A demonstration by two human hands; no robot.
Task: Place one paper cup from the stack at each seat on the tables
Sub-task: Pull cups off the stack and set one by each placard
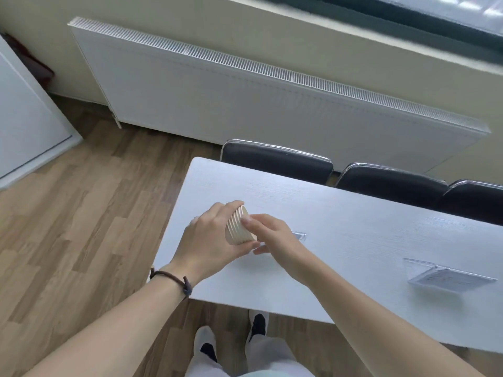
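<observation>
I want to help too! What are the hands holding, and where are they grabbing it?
The left hand holds the stack of paper cups around its side, tipped over. The right hand's fingers pinch the rim end.

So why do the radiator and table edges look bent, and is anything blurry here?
Head view: the wide-angle lens bows the radiator and the table edges. The window frame at the top is smeared. Soft daylight throws only faint shadows under the left hand and right hand, which hold the cup stack.
</observation>
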